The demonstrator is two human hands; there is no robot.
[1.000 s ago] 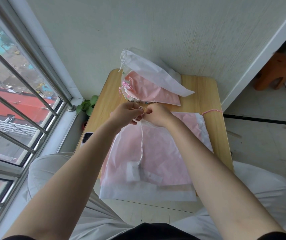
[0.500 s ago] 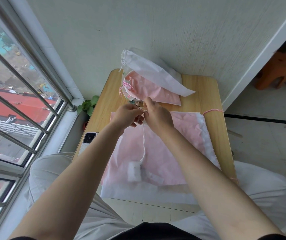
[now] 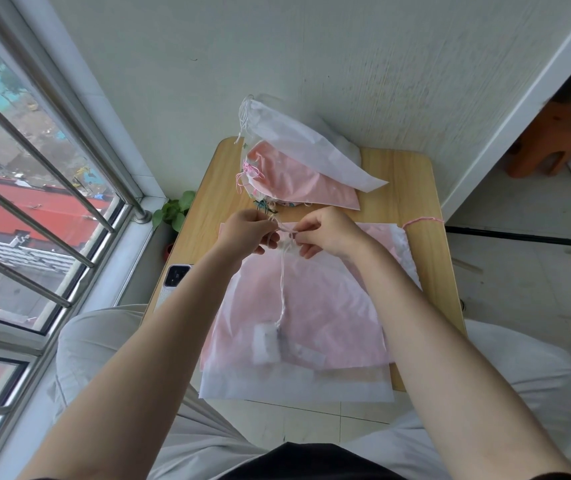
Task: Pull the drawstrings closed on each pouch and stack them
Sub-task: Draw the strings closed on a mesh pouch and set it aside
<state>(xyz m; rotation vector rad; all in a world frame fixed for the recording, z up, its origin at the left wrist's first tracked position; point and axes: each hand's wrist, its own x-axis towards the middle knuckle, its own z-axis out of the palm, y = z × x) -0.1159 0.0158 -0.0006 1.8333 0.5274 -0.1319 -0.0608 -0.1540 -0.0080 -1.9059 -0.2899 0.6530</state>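
Observation:
A translucent white pouch (image 3: 297, 341) lies flat over a pink pouch (image 3: 381, 237) on the near half of the small wooden table (image 3: 412, 188), its bottom hanging over the front edge. My left hand (image 3: 246, 233) and my right hand (image 3: 329, 233) meet above the pouch's gathered mouth, both pinching its thin white drawstring (image 3: 282, 289), which trails down over the pouch. At the back of the table a white pouch (image 3: 308, 147) rests on a pink one (image 3: 297, 181), both drawn closed with strings at their left ends.
A phone (image 3: 173, 278) lies at the table's left edge. A pink string (image 3: 422, 221) hangs off the right edge. A window with metal bars (image 3: 34, 188) is on the left, a small plant (image 3: 175, 211) below it. An orange stool (image 3: 547, 143) stands at right.
My hands have drawn slightly apart at the pouch mouth, the right hand shifting right while both keep hold of the drawstring. The pouches have hardly moved.

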